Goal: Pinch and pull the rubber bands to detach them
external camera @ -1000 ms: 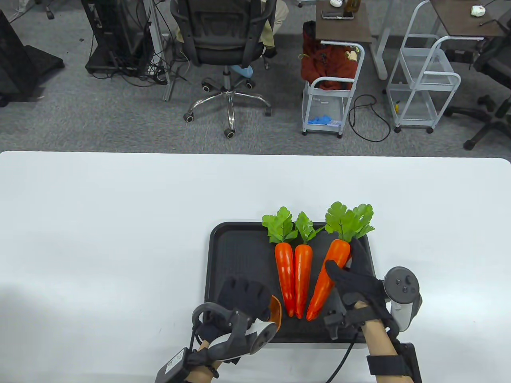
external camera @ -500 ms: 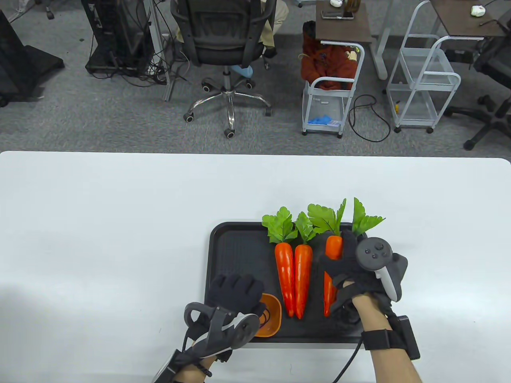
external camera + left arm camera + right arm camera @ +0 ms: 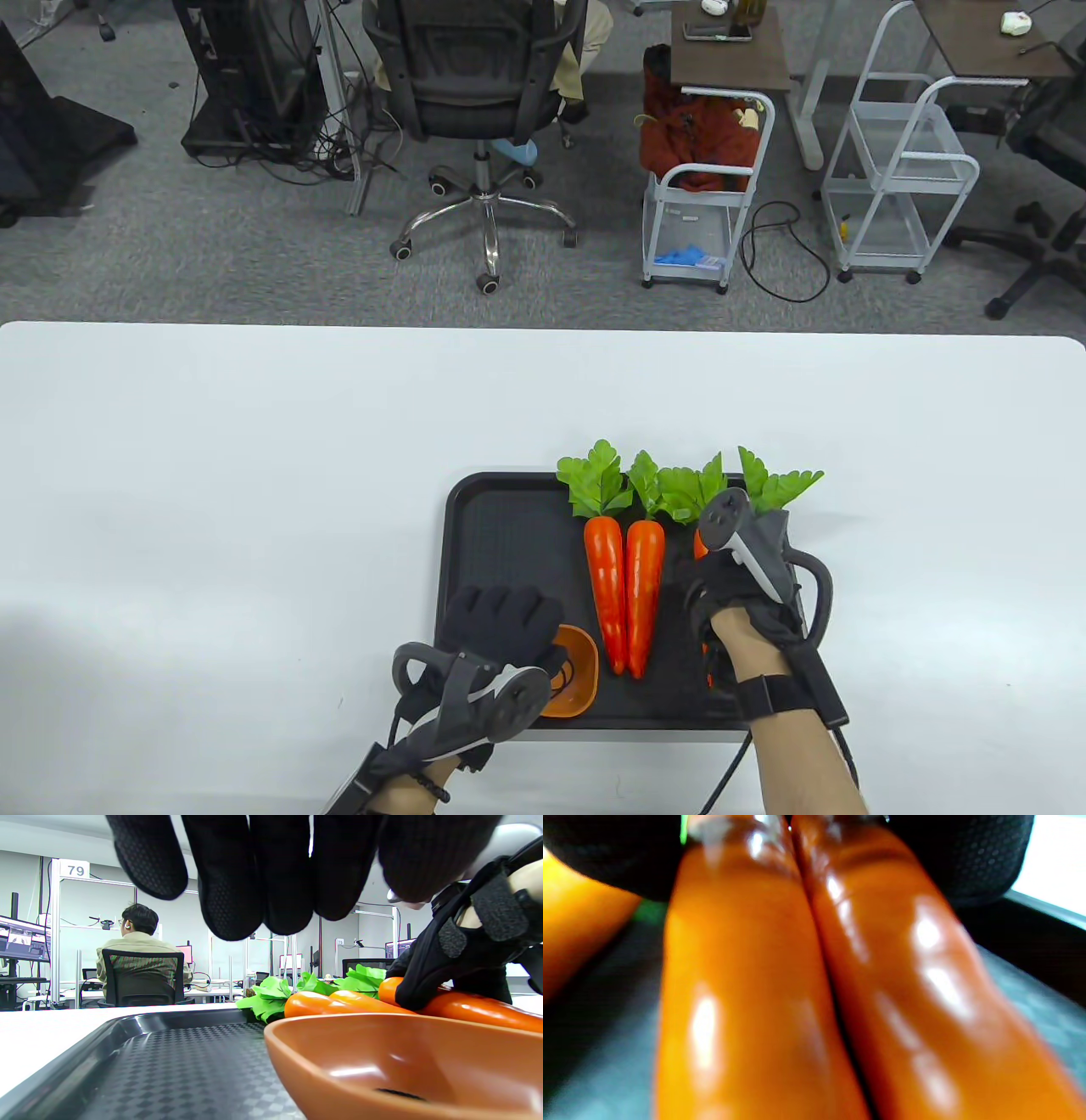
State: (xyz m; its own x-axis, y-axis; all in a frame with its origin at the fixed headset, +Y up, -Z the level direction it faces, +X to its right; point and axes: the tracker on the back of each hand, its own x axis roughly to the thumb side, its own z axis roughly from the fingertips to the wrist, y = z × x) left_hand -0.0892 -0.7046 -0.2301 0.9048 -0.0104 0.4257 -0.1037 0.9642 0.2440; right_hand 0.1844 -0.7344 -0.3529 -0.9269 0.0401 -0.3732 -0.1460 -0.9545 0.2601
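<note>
The white table (image 3: 254,475) carried a black tray (image 3: 501,526) near its 6 o'clock edge. On the tray, at its centre, lay a pair of carrots (image 3: 624,586) side by side, their green leaves (image 3: 598,484) pointing to 12 o'clock. At 3 o'clock from this pair, the right hand (image 3: 738,586) was closed around a second bundle of carrots (image 3: 814,984), which lay touching each other on the tray; the hand covered most of it in the table view. At the tray's 7 o'clock corner stood an orange bowl (image 3: 573,679). The left hand (image 3: 501,620) hung just above the bowl with its fingers (image 3: 233,878) loosely apart, holding nothing. A dark loop at the bottom of the bowl could be a rubber band (image 3: 398,1093), but I could not tell for sure.
</note>
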